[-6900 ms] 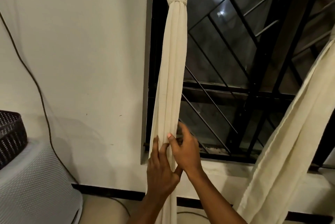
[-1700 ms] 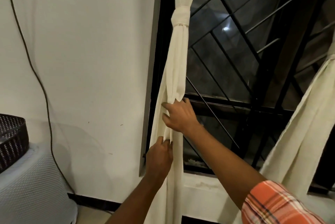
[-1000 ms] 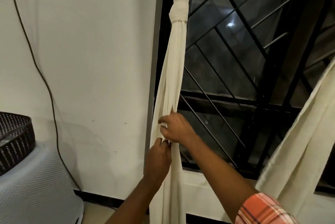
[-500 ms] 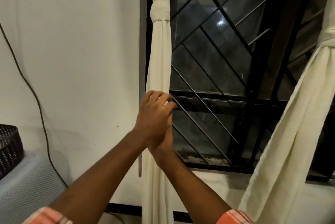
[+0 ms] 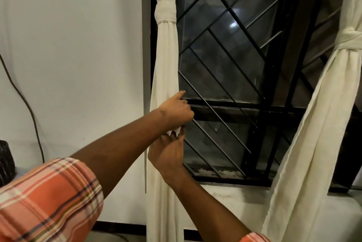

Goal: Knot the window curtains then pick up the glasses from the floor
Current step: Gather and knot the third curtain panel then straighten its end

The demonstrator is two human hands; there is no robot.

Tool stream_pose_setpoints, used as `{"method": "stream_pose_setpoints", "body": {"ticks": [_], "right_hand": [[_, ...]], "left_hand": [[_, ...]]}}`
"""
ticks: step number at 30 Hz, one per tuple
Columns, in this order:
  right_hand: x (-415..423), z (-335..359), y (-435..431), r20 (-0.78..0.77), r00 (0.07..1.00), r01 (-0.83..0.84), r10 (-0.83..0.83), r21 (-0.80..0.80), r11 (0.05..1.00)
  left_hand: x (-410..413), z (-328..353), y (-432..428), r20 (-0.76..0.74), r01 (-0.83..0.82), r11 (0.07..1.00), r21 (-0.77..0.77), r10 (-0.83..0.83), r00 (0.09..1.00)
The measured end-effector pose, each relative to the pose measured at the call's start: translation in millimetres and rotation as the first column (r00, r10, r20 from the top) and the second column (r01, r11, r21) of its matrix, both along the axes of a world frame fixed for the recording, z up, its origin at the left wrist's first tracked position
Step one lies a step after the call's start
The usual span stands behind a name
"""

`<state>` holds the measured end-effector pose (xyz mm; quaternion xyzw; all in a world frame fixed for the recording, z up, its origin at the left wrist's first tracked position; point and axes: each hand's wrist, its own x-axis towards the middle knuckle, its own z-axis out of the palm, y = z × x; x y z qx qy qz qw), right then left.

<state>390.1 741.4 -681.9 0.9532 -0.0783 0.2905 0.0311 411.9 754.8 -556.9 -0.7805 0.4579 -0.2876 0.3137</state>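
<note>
The left curtain (image 5: 166, 61) is cream cloth hanging at the window's left edge, with a knot (image 5: 166, 13) high up. My left hand (image 5: 176, 110) grips its lower part at the right edge, index finger stretched upward and the other fingers curled. Just below, my right hand (image 5: 168, 153) points its fingers up and pinches a fold of the same curtain under my left hand. The right curtain (image 5: 313, 134) hangs slanted at the right, tied in a knot (image 5: 350, 39). No glasses are in view.
A dark window with a black metal grille (image 5: 235, 85) lies behind the curtains, with a white sill (image 5: 235, 194) below. A black cable (image 5: 25, 100) runs down the white wall. A black woven basket (image 5: 5, 161) sits at the far left edge.
My arms have crossed at the left curtain, the left hand now on top and the right hand below it. The view has turned right, so the right curtain's knot shows.
</note>
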Motion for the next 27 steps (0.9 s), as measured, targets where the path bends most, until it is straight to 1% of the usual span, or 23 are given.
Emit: {"method": "stream_pose_setpoints", "body": {"ticks": [2, 6, 9, 12, 14, 16, 17, 19, 21, 22, 23, 24, 25, 26, 27], "right_hand": [[-0.4, -3.8, -4.0, 0.056, 0.998, 0.015, -0.014, -0.017, 1.000], [-8.9, -0.8, -13.1, 0.068, 0.998, -0.005, 0.008, -0.037, 0.999], [-12.6, 2.1, -17.9, 0.099, 0.995, -0.009, 0.014, -0.053, 0.999], [-13.3, 4.0, -17.5, 0.060, 0.997, -0.044, 0.044, -0.008, 0.999], [-10.7, 1.7, -15.6, 0.069, 0.988, -0.137, 0.137, -0.004, 0.991], [-10.8, -3.0, -15.0, 0.097, 0.969, -0.232, 0.228, 0.033, 0.972], [-7.3, -7.7, -17.0, 0.144, 0.954, -0.269, 0.262, 0.028, 0.963], [-7.2, -11.5, -19.3, 0.199, 0.933, -0.316, 0.299, 0.064, 0.946], [-4.9, -13.4, -21.9, 0.187, 0.934, -0.319, 0.303, 0.066, 0.945], [-3.3, -13.1, -22.8, 0.103, 0.957, -0.282, 0.272, 0.103, 0.954], [0.7, -19.1, -27.0, 0.051, 0.968, -0.248, 0.244, 0.110, 0.962], [3.6, -23.9, -28.3, 0.008, 0.978, -0.209, 0.211, 0.145, 0.967], [8.1, -32.7, -32.5, 0.009, 0.975, -0.219, 0.221, 0.159, 0.963], [5.9, -36.2, -32.4, 0.014, 0.976, -0.212, 0.216, 0.275, 0.938], [5.5, -42.0, -32.8, 0.034, 0.962, -0.260, 0.271, 0.421, 0.869]], "left_hand": [[1.4, -2.2, -1.3, -0.079, 0.006, 1.000, -0.030, -0.008, 0.997], [8.0, -4.2, 1.4, -0.196, 0.035, 0.991, -0.131, -0.061, 0.979], [12.5, -8.6, 7.4, -0.316, 0.030, 0.982, -0.184, -0.088, 0.945], [12.8, -12.8, 11.2, -0.360, 0.024, 0.975, -0.220, -0.105, 0.927], [10.8, -13.9, 10.8, -0.427, 0.023, 0.953, -0.302, -0.156, 0.891], [8.0, -14.5, 8.9, -0.480, 0.032, 0.931, -0.363, -0.216, 0.850], [6.1, -14.5, 8.3, -0.493, 0.051, 0.921, -0.387, -0.253, 0.832], [-0.3, -12.6, 9.4, -0.524, 0.077, 0.901, -0.426, -0.315, 0.791], [-10.1, -11.7, 14.4, -0.583, 0.069, 0.878, -0.474, -0.371, 0.722], [-15.1, -14.8, 18.4, -0.578, 0.077, 0.854, -0.514, -0.411, 0.705], [-20.7, -20.5, 23.0, -0.500, 0.118, 0.808, -0.577, -0.464, 0.731], [-24.2, -30.2, 27.0, -0.357, 0.177, 0.744, -0.644, -0.498, 0.790], [-26.3, -42.0, 30.0, -0.188, 0.230, 0.657, -0.718, -0.501, 0.845], [-27.7, -54.4, 31.9, -0.044, 0.250, 0.557, -0.792, -0.460, 0.887], [-28.7, -64.9, 32.6, 0.042, 0.233, 0.468, -0.852, -0.384, 0.922]]}}
